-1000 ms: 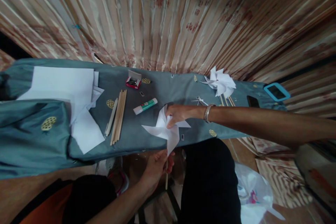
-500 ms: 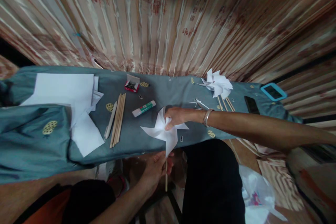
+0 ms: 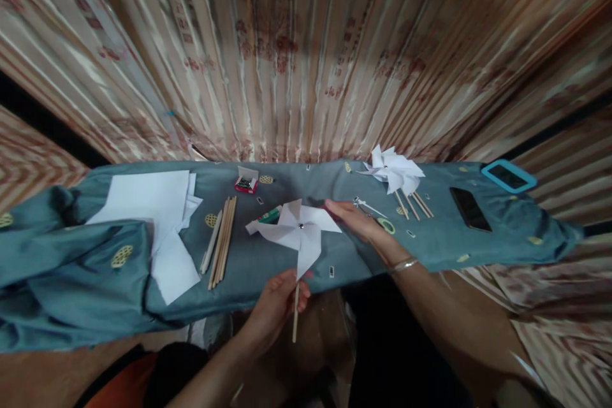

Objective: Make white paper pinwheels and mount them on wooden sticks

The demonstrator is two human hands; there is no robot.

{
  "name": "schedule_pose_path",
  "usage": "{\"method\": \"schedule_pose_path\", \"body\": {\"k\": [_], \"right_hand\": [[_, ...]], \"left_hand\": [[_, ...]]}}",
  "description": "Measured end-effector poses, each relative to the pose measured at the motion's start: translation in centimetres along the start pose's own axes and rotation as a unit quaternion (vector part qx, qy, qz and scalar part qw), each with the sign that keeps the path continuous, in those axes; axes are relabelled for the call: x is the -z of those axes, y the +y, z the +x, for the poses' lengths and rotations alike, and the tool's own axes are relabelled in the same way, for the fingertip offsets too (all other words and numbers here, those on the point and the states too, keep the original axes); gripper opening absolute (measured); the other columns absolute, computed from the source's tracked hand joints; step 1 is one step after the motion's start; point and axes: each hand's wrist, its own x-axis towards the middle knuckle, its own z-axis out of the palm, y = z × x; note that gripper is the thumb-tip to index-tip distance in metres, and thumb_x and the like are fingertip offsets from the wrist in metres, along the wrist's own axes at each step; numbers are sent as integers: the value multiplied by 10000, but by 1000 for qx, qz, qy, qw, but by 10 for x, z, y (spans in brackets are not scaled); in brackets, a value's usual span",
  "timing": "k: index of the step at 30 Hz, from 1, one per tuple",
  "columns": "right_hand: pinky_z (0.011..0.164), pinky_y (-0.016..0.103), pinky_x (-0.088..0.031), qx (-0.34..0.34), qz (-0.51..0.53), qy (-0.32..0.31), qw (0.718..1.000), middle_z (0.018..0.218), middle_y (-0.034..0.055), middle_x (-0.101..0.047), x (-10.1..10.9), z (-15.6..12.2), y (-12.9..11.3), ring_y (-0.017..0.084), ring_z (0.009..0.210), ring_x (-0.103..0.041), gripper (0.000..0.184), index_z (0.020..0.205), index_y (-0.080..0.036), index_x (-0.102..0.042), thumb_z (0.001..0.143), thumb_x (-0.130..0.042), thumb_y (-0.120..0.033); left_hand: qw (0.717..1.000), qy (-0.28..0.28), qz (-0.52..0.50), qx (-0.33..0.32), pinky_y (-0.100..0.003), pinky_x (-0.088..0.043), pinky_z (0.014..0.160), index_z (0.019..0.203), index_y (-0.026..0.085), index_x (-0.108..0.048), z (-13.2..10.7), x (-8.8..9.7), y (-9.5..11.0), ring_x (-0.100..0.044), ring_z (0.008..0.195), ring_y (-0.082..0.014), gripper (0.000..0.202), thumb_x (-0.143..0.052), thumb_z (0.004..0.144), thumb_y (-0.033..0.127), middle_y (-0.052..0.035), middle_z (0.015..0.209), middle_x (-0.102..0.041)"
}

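A white paper pinwheel [image 3: 306, 243] faces up over the front of the cloth, a metal pin at its centre. Its wooden stick is gripped by my left hand [image 3: 280, 296] just below the blades, with the lower end sticking out under the fingers. At the pinwheel's right blade, my right hand [image 3: 352, 220] is open, fingers stretched out by the blade's tip; I cannot tell whether they touch. Partly hidden behind the left blades lies a green and white glue stick [image 3: 268, 217].
Wooden sticks [image 3: 224, 243] lie beside a white pen [image 3: 211, 243], with white paper sheets [image 3: 148, 197] further left. A small red box of pins [image 3: 247, 181] stands behind. To the right are finished pinwheels [image 3: 394, 171], scissors [image 3: 386, 225], a black phone [image 3: 470, 209] and a blue-framed device [image 3: 509, 176].
My right hand has let go of the pinwheel's centre and moved right to the blade's tip, uncovering the pin. My left hand still holds the stick. The camera view has shifted slightly.
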Motion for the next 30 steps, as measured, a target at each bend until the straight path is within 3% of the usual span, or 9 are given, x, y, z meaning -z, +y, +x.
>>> {"method": "schedule_pose_path", "body": {"k": [2, 5, 7, 10, 12, 15, 20, 26, 30], "right_hand": [[718, 316, -463, 19, 92, 96, 991, 757, 56, -706, 2, -3, 9, 172, 718, -615, 600, 792, -157, -707, 629, -662, -733], [733, 335, -491, 45, 203, 212, 955, 818, 65, -732, 1, -8, 29, 195, 759, -652, 533, 811, -199, -716, 593, -727, -686], [732, 346, -500, 51, 243, 243, 938, 819, 69, -739, -4, -14, 41, 195, 736, -654, 502, 808, -212, -722, 566, -769, -649], [761, 363, -497, 45, 234, 202, 950, 814, 73, -743, -12, -22, 47, 202, 747, -653, 467, 811, -215, -737, 605, -761, -633], [826, 357, -480, 57, 195, 137, 970, 819, 63, -739, -18, -24, 42, 208, 820, -655, 429, 834, -211, -751, 655, -750, -600], [851, 335, -459, 87, 178, 70, 978, 804, 40, -717, -24, -22, 30, 189, 822, -638, 382, 796, -198, -749, 703, -727, -568], [679, 299, -461, 76, 245, 21, 966, 604, -5, -622, -26, -14, 26, 145, 625, -573, 315, 663, -178, -711, 668, -769, -487], [490, 250, -437, 63, 298, 21, 952, 590, -9, -622, -23, -13, 26, 97, 460, -513, 279, 621, -168, -657, 640, -785, -415], [382, 269, -439, 51, 324, -31, 944, 447, -42, -540, -22, -13, 23, 129, 352, -504, 288, 640, -184, -626, 667, -744, -444]], "left_hand": [[999, 4, 22, -27, -230, -254, 468, 736, 141, -677, 6, -4, 10, -387, 425, -62, 428, -745, 631, 550, 12, 545, -567], [997, 15, 52, -55, -234, -287, 476, 780, 138, -693, 16, -12, 24, -412, 445, -75, 452, -738, 634, 563, 5, 577, -581], [996, 27, 55, -71, -239, -307, 481, 803, 134, -698, 24, -18, 32, -428, 459, -86, 483, -741, 619, 578, 2, 586, -583], [993, 42, 56, -99, -245, -322, 487, 781, 133, -688, 39, -26, 40, -437, 465, -93, 478, -751, 604, 573, 0, 581, -580], [991, 45, 61, -110, -249, -325, 489, 744, 140, -673, 49, -31, 43, -436, 464, -94, 441, -746, 621, 558, -2, 580, -576], [991, 39, 67, -111, -256, -324, 488, 714, 152, -657, 62, -38, 42, -431, 459, -96, 397, -726, 659, 539, -1, 570, -561], [990, 32, 75, -112, -247, -319, 477, 702, 147, -646, 75, -44, 36, -431, 445, -90, 419, -740, 646, 552, 7, 548, -550], [991, 31, 76, -103, -238, -317, 462, 687, 140, -635, 81, -53, 32, -444, 430, -83, 409, -779, 607, 514, 0, 547, -577], [992, 29, 66, -100, -238, -334, 457, 650, 136, -620, 85, -59, 28, -459, 427, -86, 376, -777, 616, 476, -7, 544, -593]]}}
